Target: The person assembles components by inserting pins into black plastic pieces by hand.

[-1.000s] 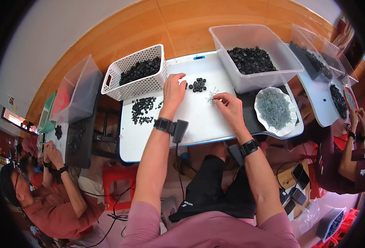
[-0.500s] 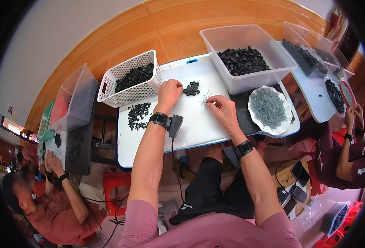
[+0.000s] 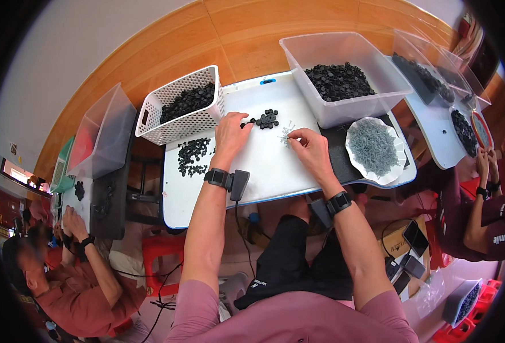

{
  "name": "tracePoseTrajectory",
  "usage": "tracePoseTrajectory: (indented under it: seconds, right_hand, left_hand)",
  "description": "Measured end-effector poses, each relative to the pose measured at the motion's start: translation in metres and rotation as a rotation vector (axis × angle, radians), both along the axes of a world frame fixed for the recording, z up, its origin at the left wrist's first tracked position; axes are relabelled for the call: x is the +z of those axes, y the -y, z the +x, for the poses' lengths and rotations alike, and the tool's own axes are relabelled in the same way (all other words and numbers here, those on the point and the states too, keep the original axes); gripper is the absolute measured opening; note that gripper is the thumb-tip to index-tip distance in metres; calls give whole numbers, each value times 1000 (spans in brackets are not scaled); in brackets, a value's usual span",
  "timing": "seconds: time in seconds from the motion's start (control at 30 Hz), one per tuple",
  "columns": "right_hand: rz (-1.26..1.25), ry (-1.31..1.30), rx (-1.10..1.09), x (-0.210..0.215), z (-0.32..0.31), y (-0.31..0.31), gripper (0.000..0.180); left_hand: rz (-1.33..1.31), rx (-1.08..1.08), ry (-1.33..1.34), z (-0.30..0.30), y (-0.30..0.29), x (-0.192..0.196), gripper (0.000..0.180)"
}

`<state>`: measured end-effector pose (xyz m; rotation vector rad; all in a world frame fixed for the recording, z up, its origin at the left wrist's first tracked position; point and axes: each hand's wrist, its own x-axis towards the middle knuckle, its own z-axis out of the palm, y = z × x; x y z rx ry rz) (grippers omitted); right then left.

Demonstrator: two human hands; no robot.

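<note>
On the white table, my left hand (image 3: 233, 137) is beside a small cluster of round black pieces (image 3: 268, 119). Its thumb and forefinger close around one small black piece (image 3: 244, 124), partly hidden by the fingers. My right hand (image 3: 310, 150) pinches thumb and forefinger together at the edge of a few thin, pale grey sticks (image 3: 287, 131); whatever is in the pinch is too small to make out. Left of my left hand, many small black pieces (image 3: 193, 155) lie spread in a loose patch. Each wrist wears a dark strap with a box-like device.
A white perforated basket (image 3: 166, 130) and a clear bin (image 3: 355, 110) hold black parts at the back. A white scalloped dish (image 3: 400, 150) of grey sticks stands at the right on a dark mat (image 3: 337, 151). Co-workers (image 3: 86, 291) sit at both sides.
My left hand has drawn slightly down and left, and black pieces now show at its fingertips. The right hand stays almost in place, still pinching by the sticks.
</note>
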<state>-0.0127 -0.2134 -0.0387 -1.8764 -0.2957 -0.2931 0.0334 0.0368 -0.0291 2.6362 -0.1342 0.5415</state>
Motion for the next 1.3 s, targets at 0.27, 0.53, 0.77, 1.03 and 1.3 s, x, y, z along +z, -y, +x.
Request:
tracePoseTrajectory:
  seconds: [0.27, 0.53, 0.77, 1.03, 1.3]
  right_hand:
    - [-11, 8, 2, -1, -1, -1, 17]
    - [40, 85, -29, 0, -2, 0, 15]
    - [77, 68, 32, -4, -5, -1, 15]
    - [-37, 77, 78, -2, -5, -1, 17]
    - [-74, 96, 74, -4, -3, -2, 17]
  left_hand:
    - [105, -53, -111, 8, 1, 10, 30]
    - [-393, -131, 61, -56, 55, 1, 23]
    - [-600, -86, 8, -80, 83, -16, 29]
    - [-567, -80, -16, -79, 81, -17, 27]
    - [-568, -122, -11, -77, 81, -23, 26]
